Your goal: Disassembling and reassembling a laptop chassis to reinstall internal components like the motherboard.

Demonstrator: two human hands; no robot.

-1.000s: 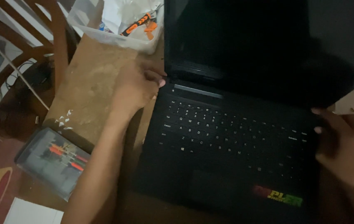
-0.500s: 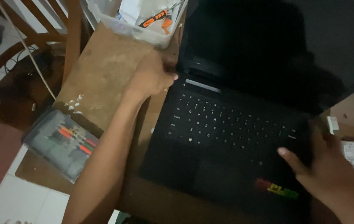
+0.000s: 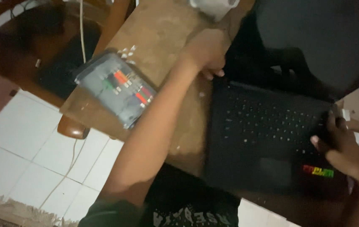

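Note:
A black laptop [image 3: 267,126] lies open on a worn wooden table [image 3: 158,38], its dark screen [image 3: 314,42] tilted back. My left hand [image 3: 204,52] curls over the laptop's left rear corner by the hinge. On the right side of the keyboard deck, my right hand [image 3: 339,143] rests with bent fingers gripping near that edge. A red, yellow and green sticker [image 3: 318,171] sits on the palm rest just below my right hand.
A clear plastic case of coloured tool bits [image 3: 116,88] lies at the table's left edge. A white container [image 3: 213,6] stands at the back. A thin cable [image 3: 80,29] hangs over white floor tiles [image 3: 19,138]; a rug [image 3: 3,210] shows at the bottom left.
The view has swung and tilted down toward the floor. My right hand has slid from the deck's front right up to its right edge. My left hand stays at the hinge corner.

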